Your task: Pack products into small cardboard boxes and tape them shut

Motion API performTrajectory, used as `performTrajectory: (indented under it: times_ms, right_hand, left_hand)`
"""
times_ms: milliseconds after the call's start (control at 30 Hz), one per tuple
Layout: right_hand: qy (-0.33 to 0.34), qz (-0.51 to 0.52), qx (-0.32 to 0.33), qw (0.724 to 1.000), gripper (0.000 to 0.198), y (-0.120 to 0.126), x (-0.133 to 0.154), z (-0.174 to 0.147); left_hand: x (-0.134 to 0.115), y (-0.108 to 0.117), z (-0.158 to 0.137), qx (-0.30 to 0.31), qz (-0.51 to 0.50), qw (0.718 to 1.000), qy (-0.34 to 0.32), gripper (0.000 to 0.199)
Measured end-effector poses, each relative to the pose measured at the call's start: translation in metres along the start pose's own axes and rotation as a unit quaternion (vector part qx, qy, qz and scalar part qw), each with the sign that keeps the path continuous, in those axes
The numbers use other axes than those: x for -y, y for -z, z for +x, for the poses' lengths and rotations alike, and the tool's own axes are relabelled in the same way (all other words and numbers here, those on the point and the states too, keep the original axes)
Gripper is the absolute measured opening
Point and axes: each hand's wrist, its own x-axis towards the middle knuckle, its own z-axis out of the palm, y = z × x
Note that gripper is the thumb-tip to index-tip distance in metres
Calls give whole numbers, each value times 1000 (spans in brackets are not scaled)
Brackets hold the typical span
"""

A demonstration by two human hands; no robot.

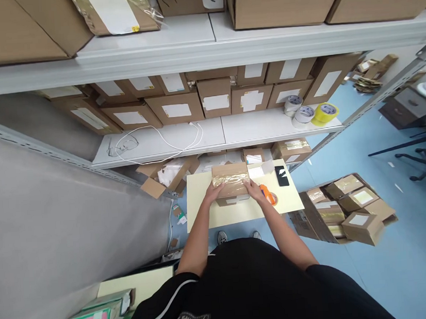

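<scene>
Shelving spans twelve o'clock beyond a pale worktop. Over its middle is the box, shut, with tape across the top; that face looks sealed, but the underside is hidden, so what remains is unclear. Arms stretched from six o'clock, the left hand and right hand clasp it at eight and four, fingers holding opposite sides. A tape dispenser lies just beyond, towards four.
</scene>
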Motion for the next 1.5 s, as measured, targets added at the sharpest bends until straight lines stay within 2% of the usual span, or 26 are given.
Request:
performTrajectory:
  times_ms: [100,200,300,367,433,500,633,700,800,867,933,1067,1133,1200,1333,1500]
  right_hand:
    - [-4,-3,21,1000,64,-5,22,-5]
    - [9,42,81,996,57,8,26,-14]
    - [53,119,145,981,48,21,22,-27]
    - [67,150,151,975,46,19,20,-35]
    - [64,162,122,977,46,7,17,-39]
    - [49,153,62,985,49,-12,14,-41]
    - [-22,82,-64,994,70,-54,-2,-42]
    - [-61,62,-84,993,74,-66,-12,-43]
    - [-96,69,-61,991,70,-67,-28,-46]
    - [-109,71,-41,991,69,-62,-36,-48]
    - [-115,72,-48,989,74,-57,-42,-49]
    - [-114,70,-110,985,78,-41,-50,-40]
    - [-104,56,-123,985,73,-27,-53,-30]
    - [-98,37,-133,986,69,-10,-57,-17]
    - [-106,25,-151,983,62,31,-67,12]
    - [-151,19,-189,970,72,80,-84,64]
  left_hand:
    - [-1,2,-1,8,-10,1000,-7,74]
    - [-1,6,-12,20,-25,999,-10,71]
    - [3,16,-26,31,-56,996,-58,74]
    - [9,25,-32,35,-75,991,-106,82]
    - [18,32,-34,29,-80,986,-142,92]
    - [30,33,-33,15,-68,987,-147,96]
    - [60,23,-29,9,-77,995,-68,92]
    - [75,16,-31,7,-90,996,-21,89]
    - [91,11,-37,27,-77,997,7,89]
    - [95,8,-40,46,-61,997,8,90]
    - [93,4,-42,26,-37,999,0,81]
    - [72,-11,-32,-110,61,991,-53,37]
    - [56,-20,-21,-128,92,982,-102,16]
    - [39,-33,-7,-108,99,979,-140,2]
    - [10,-67,14,-60,86,985,-139,8]
    - [-10,-119,23,-9,100,988,-115,16]
